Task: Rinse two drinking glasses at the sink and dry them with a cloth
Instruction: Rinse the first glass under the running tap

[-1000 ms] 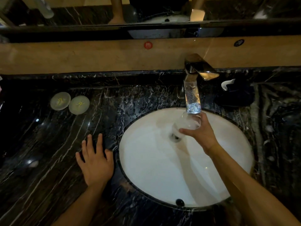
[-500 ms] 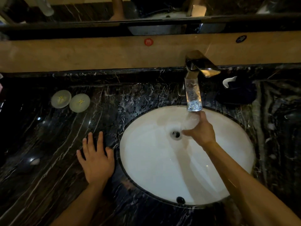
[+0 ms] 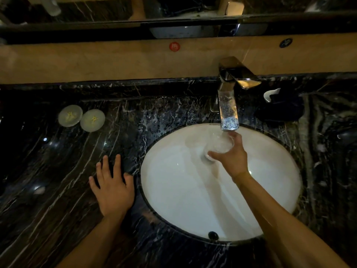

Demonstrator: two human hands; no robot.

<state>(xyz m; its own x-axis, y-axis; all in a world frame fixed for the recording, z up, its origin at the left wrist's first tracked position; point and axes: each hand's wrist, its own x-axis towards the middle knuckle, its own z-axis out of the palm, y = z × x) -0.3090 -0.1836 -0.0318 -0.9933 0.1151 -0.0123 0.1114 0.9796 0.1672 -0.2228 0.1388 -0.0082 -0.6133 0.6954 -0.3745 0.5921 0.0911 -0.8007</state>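
Note:
My right hand (image 3: 232, 156) grips a clear drinking glass (image 3: 219, 145) over the white oval sink (image 3: 173, 190), with the glass's mouth turned up toward the chrome tap (image 3: 229, 105). Water runs from the spout into the glass. My left hand (image 3: 113, 187) rests flat, fingers spread, on the black marble counter (image 3: 58, 180) just left of the basin. A dark cloth (image 3: 280, 110) lies bunched on the counter to the right of the tap. A second glass cannot be made out in the dim light.
Two round pale lids or coasters (image 3: 82, 118) lie at the back left of the counter. A small white dish (image 3: 270, 94) sits partly under the cloth. A beige ledge (image 3: 96, 60) and a mirror run along the back. The counter around the basin is wet.
My right hand has turned the glass from tipped toward the drain to mouth-up under the running water. My left hand stays flat on the counter.

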